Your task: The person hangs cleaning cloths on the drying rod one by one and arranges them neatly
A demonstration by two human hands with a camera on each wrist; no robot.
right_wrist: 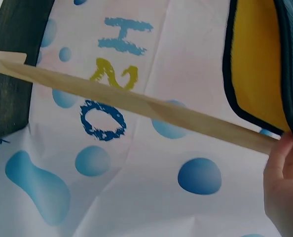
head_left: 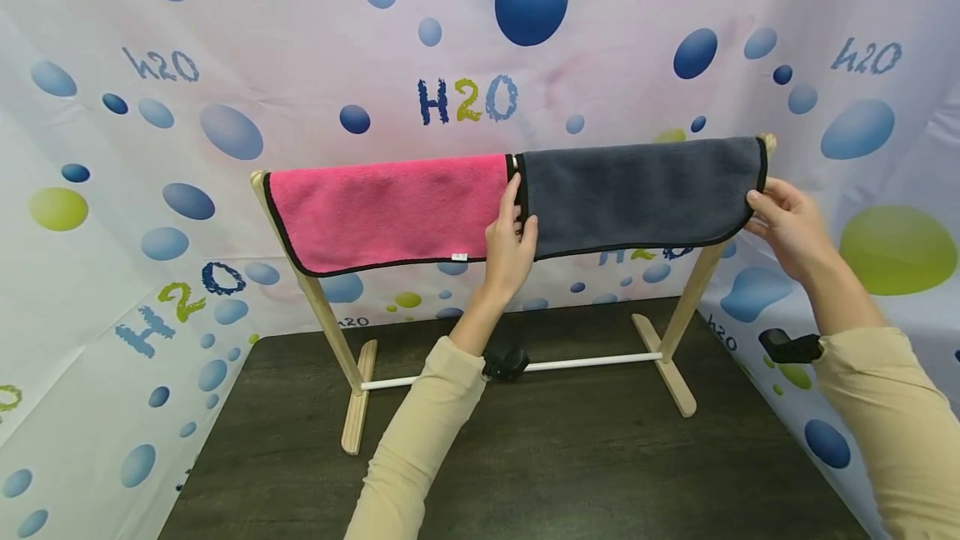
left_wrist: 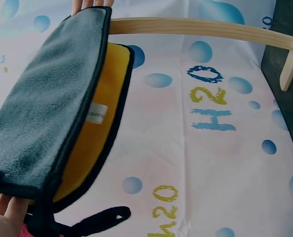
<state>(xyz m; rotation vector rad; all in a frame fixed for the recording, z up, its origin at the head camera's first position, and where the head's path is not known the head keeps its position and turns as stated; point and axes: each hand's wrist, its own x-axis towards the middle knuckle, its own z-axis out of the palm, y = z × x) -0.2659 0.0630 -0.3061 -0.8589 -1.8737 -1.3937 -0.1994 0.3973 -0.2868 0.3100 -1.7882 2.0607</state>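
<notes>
Grey towel (head_left: 641, 190) pinched, left hand (head_left: 510, 244), right hand (head_left: 787, 223)

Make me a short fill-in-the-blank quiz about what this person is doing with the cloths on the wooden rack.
1. The cloth that both hands hold is ____ on the side facing the head camera.
2. The left hand pinches the grey cloth at the edge next to the ____ cloth.
3. In the wrist views, the grey cloth's underside is ____.
4. The wooden rack stands on a dark ____.

Missing words: grey; pink; yellow; table
</notes>
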